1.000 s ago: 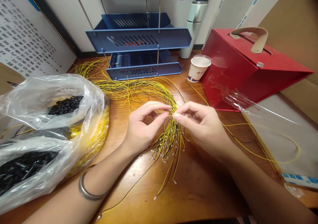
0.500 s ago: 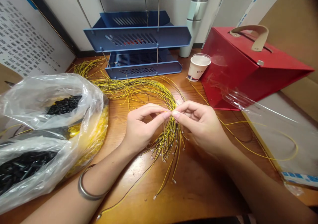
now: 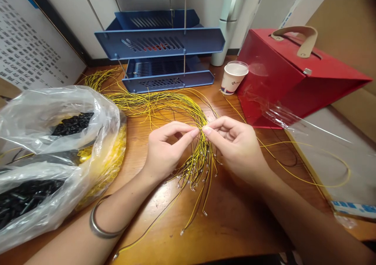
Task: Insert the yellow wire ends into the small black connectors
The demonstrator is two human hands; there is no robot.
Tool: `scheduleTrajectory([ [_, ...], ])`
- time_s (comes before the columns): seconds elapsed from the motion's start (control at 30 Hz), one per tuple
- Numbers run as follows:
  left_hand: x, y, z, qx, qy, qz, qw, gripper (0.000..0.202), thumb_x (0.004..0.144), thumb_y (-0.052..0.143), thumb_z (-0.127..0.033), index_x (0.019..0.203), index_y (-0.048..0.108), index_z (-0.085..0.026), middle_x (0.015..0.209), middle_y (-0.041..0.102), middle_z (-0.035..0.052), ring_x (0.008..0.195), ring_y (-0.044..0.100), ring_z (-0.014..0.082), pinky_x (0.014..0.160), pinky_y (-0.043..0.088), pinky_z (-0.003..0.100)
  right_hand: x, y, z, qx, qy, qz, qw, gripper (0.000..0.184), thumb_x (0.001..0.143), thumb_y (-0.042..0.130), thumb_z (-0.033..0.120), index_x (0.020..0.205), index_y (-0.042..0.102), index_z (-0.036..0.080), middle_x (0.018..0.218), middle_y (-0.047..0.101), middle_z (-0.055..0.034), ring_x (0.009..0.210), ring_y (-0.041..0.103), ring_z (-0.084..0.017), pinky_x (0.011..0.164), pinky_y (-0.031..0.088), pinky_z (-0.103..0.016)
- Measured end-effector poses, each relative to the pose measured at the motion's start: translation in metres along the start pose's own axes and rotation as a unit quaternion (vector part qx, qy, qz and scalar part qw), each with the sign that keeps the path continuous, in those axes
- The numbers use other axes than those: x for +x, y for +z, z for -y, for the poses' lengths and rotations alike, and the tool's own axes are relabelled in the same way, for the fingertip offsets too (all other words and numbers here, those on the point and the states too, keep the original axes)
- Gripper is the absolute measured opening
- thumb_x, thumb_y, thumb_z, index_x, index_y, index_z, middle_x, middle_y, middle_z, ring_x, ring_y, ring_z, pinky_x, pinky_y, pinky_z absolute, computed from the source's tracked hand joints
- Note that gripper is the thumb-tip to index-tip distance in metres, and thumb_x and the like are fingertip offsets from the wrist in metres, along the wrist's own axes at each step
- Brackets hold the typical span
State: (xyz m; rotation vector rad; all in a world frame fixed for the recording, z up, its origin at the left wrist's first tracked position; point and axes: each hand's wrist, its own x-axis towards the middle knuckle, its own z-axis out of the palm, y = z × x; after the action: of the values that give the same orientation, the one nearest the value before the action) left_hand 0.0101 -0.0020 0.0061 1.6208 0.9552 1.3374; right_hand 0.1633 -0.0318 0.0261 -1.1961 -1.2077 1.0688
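Observation:
A thick bundle of thin yellow wires (image 3: 164, 104) with small clear tips curves across the wooden desk (image 3: 235, 218). My left hand (image 3: 166, 149) and my right hand (image 3: 235, 145) meet fingertip to fingertip over the bundle's loose ends. Both are closed in a pinch on something very small at the wires, too small to name. One long yellow wire (image 3: 308, 180) runs from my right hand out to the right in a wide loop. A metal bangle (image 3: 101, 227) sits on my left wrist.
Clear plastic bags (image 3: 44, 155) with black parts and yellow wire coils lie at the left. A blue stacked paper tray (image 3: 164, 45) stands at the back, a paper cup (image 3: 233, 78) and a red box (image 3: 288, 73) at the right, with clear film (image 3: 293, 120) beside it.
The view has tilted down slightly. My fingertips have come a little closer together, and the pinch has shifted slightly upward over the bundle.

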Motion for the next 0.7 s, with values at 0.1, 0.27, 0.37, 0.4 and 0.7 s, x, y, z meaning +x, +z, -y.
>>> scheduleTrajectory([
  [0.1, -0.001, 0.0, 0.001, 0.029, 0.033, 0.01, 0.999, 0.006, 0.08, 0.072, -0.019, 0.075, 0.072, -0.016, 0.076, 0.073, 0.0028, 0.071, 0.065, 0.0135, 0.069, 0.052, 0.025, 0.001, 0.0, -0.002, -0.034, -0.014, -0.01, 0.999, 0.011, 0.077, 0.071, 0.023, 0.077, 0.064, 0.015, 0.058, 0.056, 0.0042, 0.047, 0.043, -0.005, 0.042, 0.031, -0.019],
  [0.27, -0.003, -0.003, 0.001, 0.189, 0.155, 0.023, 0.969, 0.007, 0.084, 0.066, -0.019, 0.079, 0.071, -0.016, 0.076, 0.073, 0.0037, 0.069, 0.065, 0.0136, 0.067, 0.049, 0.028, -0.002, -0.001, -0.007, -0.157, -0.065, -0.025, 0.985, 0.012, 0.083, 0.065, 0.028, 0.079, 0.065, 0.016, 0.059, 0.055, 0.0035, 0.047, 0.04, -0.006, 0.042, 0.029, -0.022],
  [0.37, -0.004, -0.006, 0.001, 0.31, 0.237, 0.014, 0.92, 0.006, 0.084, 0.065, -0.019, 0.08, 0.069, -0.017, 0.078, 0.074, 0.0028, 0.068, 0.066, 0.014, 0.064, 0.044, 0.03, -0.003, -0.003, -0.007, -0.261, -0.129, -0.03, 0.956, 0.011, 0.084, 0.063, 0.024, 0.076, 0.065, 0.016, 0.055, 0.049, 0.005, 0.046, 0.035, -0.006, 0.044, 0.028, -0.023],
  [0.4, -0.004, -0.008, 0.001, 0.343, 0.259, 0.012, 0.903, 0.005, 0.084, 0.065, -0.019, 0.081, 0.069, -0.017, 0.079, 0.074, 0.0026, 0.068, 0.066, 0.0142, 0.064, 0.042, 0.03, -0.003, -0.004, -0.007, -0.291, -0.153, -0.031, 0.944, 0.011, 0.083, 0.062, 0.022, 0.076, 0.066, 0.015, 0.053, 0.046, 0.0057, 0.046, 0.034, -0.006, 0.046, 0.029, -0.023],
  [0.7, -0.002, -0.011, 0.001, 0.403, 0.305, 0.013, 0.863, 0.003, 0.084, 0.066, -0.02, 0.086, 0.067, -0.019, 0.085, 0.075, 0.002, 0.07, 0.067, 0.0147, 0.064, 0.039, 0.031, -0.002, -0.007, -0.004, -0.332, -0.171, -0.015, 0.927, 0.011, 0.083, 0.061, 0.019, 0.074, 0.067, 0.014, 0.05, 0.039, 0.0072, 0.046, 0.032, -0.006, 0.051, 0.032, -0.024],
])
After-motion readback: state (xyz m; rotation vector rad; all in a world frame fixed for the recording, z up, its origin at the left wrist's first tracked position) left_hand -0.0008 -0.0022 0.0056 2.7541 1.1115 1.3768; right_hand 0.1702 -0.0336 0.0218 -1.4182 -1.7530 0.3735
